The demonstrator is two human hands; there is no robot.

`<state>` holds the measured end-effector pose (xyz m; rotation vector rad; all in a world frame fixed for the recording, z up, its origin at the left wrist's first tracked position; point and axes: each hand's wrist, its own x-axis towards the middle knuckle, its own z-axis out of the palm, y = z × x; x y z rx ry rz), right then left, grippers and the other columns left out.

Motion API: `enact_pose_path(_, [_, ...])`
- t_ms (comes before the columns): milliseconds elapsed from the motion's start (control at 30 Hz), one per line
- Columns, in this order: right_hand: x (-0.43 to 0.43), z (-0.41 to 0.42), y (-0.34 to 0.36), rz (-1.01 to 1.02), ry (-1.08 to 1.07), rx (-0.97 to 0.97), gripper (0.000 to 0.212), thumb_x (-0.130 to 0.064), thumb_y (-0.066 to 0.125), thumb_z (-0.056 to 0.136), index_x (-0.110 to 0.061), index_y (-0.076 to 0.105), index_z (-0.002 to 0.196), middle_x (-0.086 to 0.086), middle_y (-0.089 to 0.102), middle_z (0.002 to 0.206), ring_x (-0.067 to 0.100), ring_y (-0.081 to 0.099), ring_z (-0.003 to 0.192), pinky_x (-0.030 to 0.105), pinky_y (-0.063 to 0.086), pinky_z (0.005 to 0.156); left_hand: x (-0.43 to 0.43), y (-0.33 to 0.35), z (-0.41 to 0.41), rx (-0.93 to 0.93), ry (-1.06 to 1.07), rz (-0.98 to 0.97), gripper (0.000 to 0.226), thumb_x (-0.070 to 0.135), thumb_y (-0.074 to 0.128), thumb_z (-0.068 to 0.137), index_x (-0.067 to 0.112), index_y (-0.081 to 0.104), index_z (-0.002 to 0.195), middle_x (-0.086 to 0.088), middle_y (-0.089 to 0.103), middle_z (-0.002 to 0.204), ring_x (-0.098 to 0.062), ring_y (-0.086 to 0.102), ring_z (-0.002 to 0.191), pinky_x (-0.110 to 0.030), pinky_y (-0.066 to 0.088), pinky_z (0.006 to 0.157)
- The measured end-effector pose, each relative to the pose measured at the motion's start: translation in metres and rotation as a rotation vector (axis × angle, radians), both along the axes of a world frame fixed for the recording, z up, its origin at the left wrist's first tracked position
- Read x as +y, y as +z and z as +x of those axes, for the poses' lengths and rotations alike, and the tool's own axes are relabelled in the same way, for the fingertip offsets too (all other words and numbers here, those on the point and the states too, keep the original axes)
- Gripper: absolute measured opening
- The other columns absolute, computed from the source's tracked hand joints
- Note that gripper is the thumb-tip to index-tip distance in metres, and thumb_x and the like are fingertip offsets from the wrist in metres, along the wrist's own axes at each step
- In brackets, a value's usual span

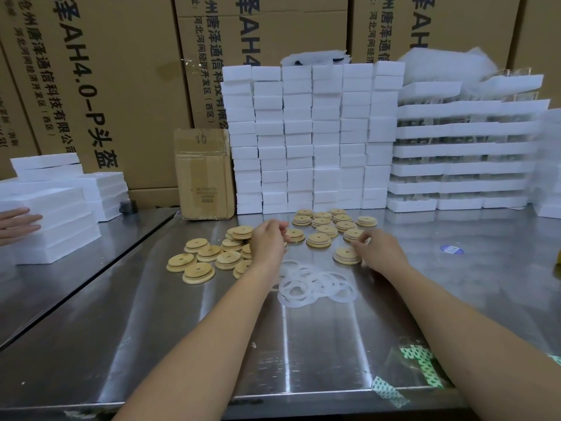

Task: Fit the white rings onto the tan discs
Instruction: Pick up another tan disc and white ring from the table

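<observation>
Curled fingers of the left hand [268, 240] meet a tan disc [295, 235]; the right hand [381, 250] curls likewise at the near disc [346, 255]. Whether either pinches anything cannot be told. Loose white rings [312, 285] lie between the forearms. Far discs [331, 221] look ringed, left discs [206, 256] bare: roughly midway.
</observation>
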<state>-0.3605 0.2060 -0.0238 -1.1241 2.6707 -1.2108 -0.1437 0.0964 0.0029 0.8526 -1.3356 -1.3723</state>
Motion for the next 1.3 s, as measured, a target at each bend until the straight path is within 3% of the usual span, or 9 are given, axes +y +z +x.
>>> enact_pose_path(133, [-0.003,0.013,0.004,-0.049,0.095,-0.036,0.014,-0.039,0.066,0.095,-0.025,0.067,0.092,-0.001,0.074,0.074,0.024,0.073,0.085,0.034,0.054,0.084,-0.002,0.001,0.005,-0.036,0.083,-0.093,0.034,0.019,0.044,0.108,0.02,0.074,0.091,0.005,0.071,0.084,-0.006,0.064,0.071,-0.021,0.049,0.059])
enact_pose_path(233, [-0.004,0.018,0.005,-0.07,0.181,-0.145,0.026,-0.036,0.068,0.092,-0.033,0.062,0.118,-0.005,0.079,0.08,0.01,0.076,0.065,0.032,0.054,0.098,-0.007,0.003,0.011,-0.091,0.158,-0.193,0.033,0.023,0.045,0.106,0.022,0.075,0.092,0.008,0.072,0.086,-0.008,0.063,0.071,-0.029,0.047,0.063])
enact_pose_path(333, [-0.003,0.018,0.005,-0.055,0.217,-0.148,0.033,-0.036,0.068,0.094,-0.034,0.059,0.125,-0.008,0.076,0.086,0.01,0.077,0.065,0.036,0.051,0.104,-0.018,0.0,0.02,-0.235,0.228,-0.29,0.031,0.024,0.046,0.106,0.023,0.077,0.101,0.009,0.073,0.088,-0.011,0.062,0.071,-0.031,0.046,0.063])
enact_pose_path(433, [-0.002,0.018,0.005,-0.059,0.225,-0.145,0.029,-0.033,0.066,0.095,-0.028,0.061,0.124,-0.004,0.078,0.082,0.011,0.077,0.068,0.035,0.054,0.1,-0.027,-0.006,0.033,-0.495,0.285,-0.396,0.025,0.021,0.049,0.106,0.029,0.073,0.11,0.006,0.074,0.113,-0.018,0.068,0.094,-0.039,0.055,0.082])
enact_pose_path(600, [-0.004,0.019,0.001,0.027,0.235,-0.016,0.021,-0.039,0.063,0.096,-0.032,0.059,0.116,-0.006,0.077,0.068,0.013,0.071,0.089,0.034,0.05,0.091,-0.037,-0.02,0.043,-1.08,0.248,-0.603,0.041,0.029,0.049,0.106,0.028,0.061,0.146,0.002,0.053,0.156,-0.027,0.041,0.146,-0.047,0.032,0.121])
enact_pose_path(933, [-0.007,0.017,-0.001,0.059,0.261,0.022,0.021,-0.04,0.066,0.096,-0.03,0.064,0.114,-0.006,0.078,0.082,0.019,0.071,0.091,0.037,0.053,0.096,-0.038,-0.028,0.04,-1.311,-0.013,-0.635,0.052,0.035,0.035,0.112,0.032,0.043,0.163,0.003,0.019,0.178,-0.028,0.018,0.162,-0.049,0.018,0.131])
enact_pose_path(1133, [-0.006,0.022,0.001,0.075,0.275,0.035,0.018,-0.041,0.067,0.096,-0.032,0.065,0.111,-0.01,0.075,0.097,0.015,0.07,0.088,0.031,0.046,0.083,-0.035,-0.024,0.044,-1.237,0.089,-0.645,0.048,0.02,0.052,0.101,0.028,0.061,0.147,-0.002,0.061,0.148,-0.029,0.053,0.136,-0.043,0.047,0.105])
enact_pose_path(1200, [-0.005,0.025,0.001,0.091,0.301,0.071,0.018,-0.04,0.068,0.096,-0.032,0.067,0.112,-0.012,0.071,0.101,0.015,0.068,0.095,0.031,0.045,0.084,-0.034,-0.021,0.044,-1.235,0.173,-0.652,0.033,0.018,0.056,0.097,0.022,0.072,0.125,-0.002,0.071,0.129,-0.029,0.059,0.124,-0.043,0.049,0.098])
enact_pose_path(1300, [-0.005,0.032,0.003,0.129,0.406,0.163,0.016,-0.043,0.067,0.099,-0.029,0.073,0.105,-0.013,0.073,0.108,0.014,0.066,0.104,0.035,0.052,0.093,-0.033,-0.02,0.042,-1.263,0.232,-0.616,0.023,0.021,0.056,0.096,0.018,0.075,0.108,-0.003,0.07,0.123,-0.029,0.057,0.123,-0.045,0.044,0.106])
